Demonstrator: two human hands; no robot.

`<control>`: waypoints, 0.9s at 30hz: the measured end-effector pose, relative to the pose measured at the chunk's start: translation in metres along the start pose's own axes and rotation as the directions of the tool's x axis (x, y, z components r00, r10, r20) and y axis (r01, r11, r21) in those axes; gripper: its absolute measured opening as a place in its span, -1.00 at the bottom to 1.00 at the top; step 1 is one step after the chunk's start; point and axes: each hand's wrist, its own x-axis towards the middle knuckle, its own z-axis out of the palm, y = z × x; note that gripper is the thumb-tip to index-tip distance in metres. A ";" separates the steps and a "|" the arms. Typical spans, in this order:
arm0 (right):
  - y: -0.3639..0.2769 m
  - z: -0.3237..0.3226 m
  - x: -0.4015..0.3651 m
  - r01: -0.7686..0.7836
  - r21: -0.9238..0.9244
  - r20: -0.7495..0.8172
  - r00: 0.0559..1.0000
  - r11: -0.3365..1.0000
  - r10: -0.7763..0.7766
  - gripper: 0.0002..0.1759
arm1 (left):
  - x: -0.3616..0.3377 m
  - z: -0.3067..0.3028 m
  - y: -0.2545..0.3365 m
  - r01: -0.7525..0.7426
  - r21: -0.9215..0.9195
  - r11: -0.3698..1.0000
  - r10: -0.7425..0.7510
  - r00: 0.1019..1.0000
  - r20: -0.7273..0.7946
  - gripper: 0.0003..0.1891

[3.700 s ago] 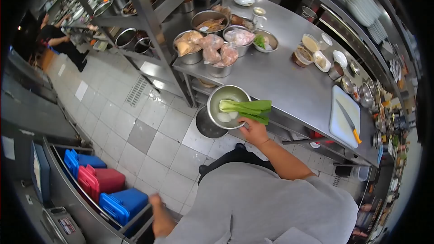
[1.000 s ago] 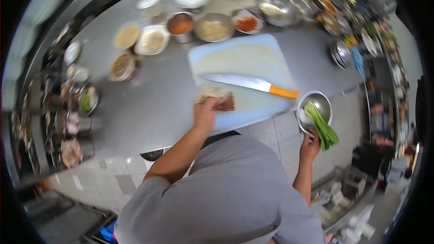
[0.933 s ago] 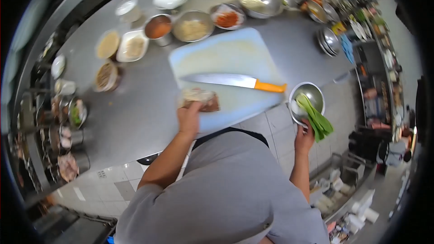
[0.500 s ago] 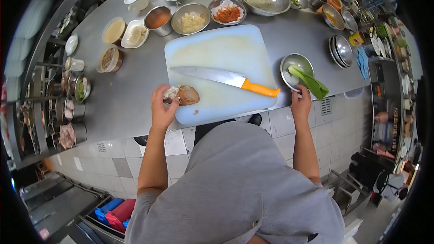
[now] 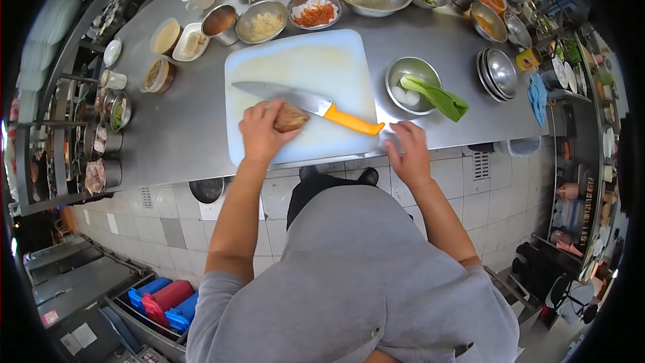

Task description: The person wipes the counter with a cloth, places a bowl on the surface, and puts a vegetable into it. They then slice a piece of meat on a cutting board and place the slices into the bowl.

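The right hand (image 5: 411, 152) has let go of the metal bowl (image 5: 418, 68), now on the counter (image 5: 178, 114); the left hand (image 5: 263, 131) has brought the brown piece (image 5: 291, 117) nearer the knife (image 5: 312, 102).

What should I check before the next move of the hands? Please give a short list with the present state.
1. Left hand on the brown food piece: ok, its fingers are around it; how firmly, cannot tell.
2. Right hand free: ok, it holds nothing.
3. Knife lying on the cutting board: ok, its orange handle points toward the right hand.
4. Left hand well away from the blade: not ok, it is very close; touching, cannot tell.
5. Steel bowl on the worktop: ok, beside the board.
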 end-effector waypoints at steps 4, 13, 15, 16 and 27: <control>-0.038 0.017 0.029 0.080 -0.033 0.238 0.969 0.996 -0.070 -0.36 | 0.006 -0.002 0.032 0.006 -0.006 1.000 -0.006 1.000 0.022 -0.06; -0.099 0.052 0.067 0.131 -0.020 0.322 0.939 0.991 -0.118 -0.04 | 0.001 -0.003 -0.001 0.198 -0.487 0.851 -0.163 0.980 0.114 -0.66; -0.112 0.066 0.082 0.194 0.112 0.319 0.922 0.974 -0.221 0.01 | -0.001 -0.002 0.004 0.164 -0.478 0.863 -0.153 0.986 0.064 -0.71; -0.115 0.074 0.086 0.199 0.106 0.317 0.922 0.974 -0.222 0.01 | -0.001 -0.003 0.006 0.134 -0.461 0.877 -0.145 0.989 0.013 -0.75; -0.141 0.082 0.105 0.125 0.035 0.511 0.851 0.992 -0.125 -0.16 | 0.007 -0.018 -0.047 0.285 -0.393 0.874 -0.212 0.952 0.219 -0.86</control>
